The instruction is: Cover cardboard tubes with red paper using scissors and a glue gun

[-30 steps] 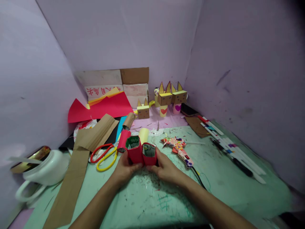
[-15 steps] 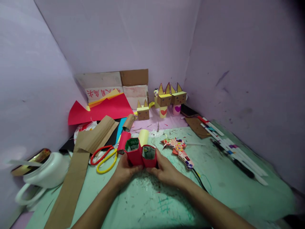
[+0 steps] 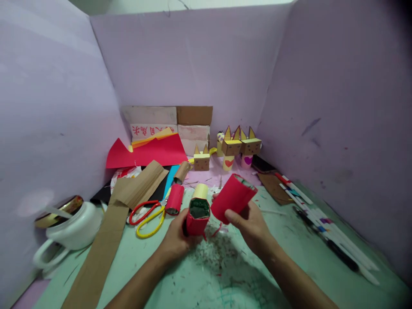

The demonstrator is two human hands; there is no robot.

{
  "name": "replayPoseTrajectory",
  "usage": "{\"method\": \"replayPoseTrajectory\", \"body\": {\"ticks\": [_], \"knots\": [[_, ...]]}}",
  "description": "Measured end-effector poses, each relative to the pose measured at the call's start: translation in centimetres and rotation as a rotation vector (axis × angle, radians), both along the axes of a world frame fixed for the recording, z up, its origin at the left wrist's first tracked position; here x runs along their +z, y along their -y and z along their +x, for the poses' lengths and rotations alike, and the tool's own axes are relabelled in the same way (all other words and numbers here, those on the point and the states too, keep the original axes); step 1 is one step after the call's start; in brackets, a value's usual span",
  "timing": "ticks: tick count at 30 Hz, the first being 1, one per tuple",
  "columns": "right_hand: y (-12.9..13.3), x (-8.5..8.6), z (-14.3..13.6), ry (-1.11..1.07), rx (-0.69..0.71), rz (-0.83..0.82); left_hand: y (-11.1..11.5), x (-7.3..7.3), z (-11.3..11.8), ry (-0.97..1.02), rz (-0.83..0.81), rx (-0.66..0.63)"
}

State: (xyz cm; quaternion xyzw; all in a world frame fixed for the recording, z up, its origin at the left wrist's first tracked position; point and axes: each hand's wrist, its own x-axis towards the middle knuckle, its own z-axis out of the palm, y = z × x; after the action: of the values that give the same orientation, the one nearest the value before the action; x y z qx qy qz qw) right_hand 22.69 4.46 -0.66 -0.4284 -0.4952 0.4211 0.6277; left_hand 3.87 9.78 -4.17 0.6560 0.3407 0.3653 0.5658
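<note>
My left hand [image 3: 177, 238] is closed round a short red paper-covered tube [image 3: 198, 222], whose dark green inside faces up. Tilted to the upper right, a second red tube [image 3: 232, 199] is gripped between the thumb and fingers of my right hand [image 3: 254, 225]. The two held tubes are apart. Thin red strips hang near the tube in my left hand. A third red tube [image 3: 175, 199] lies on the table beside scissors [image 3: 150, 219] with red and yellow handles. Behind my left hand's tube stands or lies a pale yellow roll [image 3: 200, 191].
On the left are a white mug [image 3: 75, 227] and long brown cardboard [image 3: 99, 249]. Red paper [image 3: 148, 152] and a cardboard box [image 3: 193, 120] are at the back, near cat-faced figures [image 3: 231, 148]. Markers [image 3: 328, 227] lie at the right.
The two red tubes, side by side before, are now apart. My right hand has lifted and tilted its tube to the right. The view has shifted, and my right hand now hides the patterned glue gun.
</note>
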Motion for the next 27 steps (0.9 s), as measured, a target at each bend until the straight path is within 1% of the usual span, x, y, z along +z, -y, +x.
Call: {"method": "replayPoseTrajectory", "body": {"ticks": [2,4,5,7,11,15,23,27], "knots": [[-0.4,2.2,0.1,-0.078,0.028,0.039,0.0,0.2,0.1,-0.011,0.015,-0.018],[-1.0,3.9,-0.2,-0.091,0.074,0.052,0.1,0.4,0.2,-0.015,0.027,-0.034],[-1.4,4.4,-0.5,-0.069,0.098,0.044,0.1,0.5,0.2,-0.015,0.033,-0.041],[-2.0,4.8,-1.1,-0.016,0.136,0.028,0.1,0.6,0.2,-0.016,0.041,-0.045],[-2.8,4.0,-1.8,0.05,0.163,0.011,0.1,0.4,0.1,-0.009,0.041,-0.026],[-3.1,3.2,-1.8,0.101,0.159,-0.017,0.2,0.0,0.2,0.025,0.019,-0.037],[-2.5,3.2,-1.8,0.119,0.114,-0.015,0.0,-0.3,0.2,0.065,-0.003,-0.06],[-2.5,2.6,-1.9,0.09,0.131,-0.041,0.0,-0.3,0.1,0.04,-0.013,-0.039]]}}
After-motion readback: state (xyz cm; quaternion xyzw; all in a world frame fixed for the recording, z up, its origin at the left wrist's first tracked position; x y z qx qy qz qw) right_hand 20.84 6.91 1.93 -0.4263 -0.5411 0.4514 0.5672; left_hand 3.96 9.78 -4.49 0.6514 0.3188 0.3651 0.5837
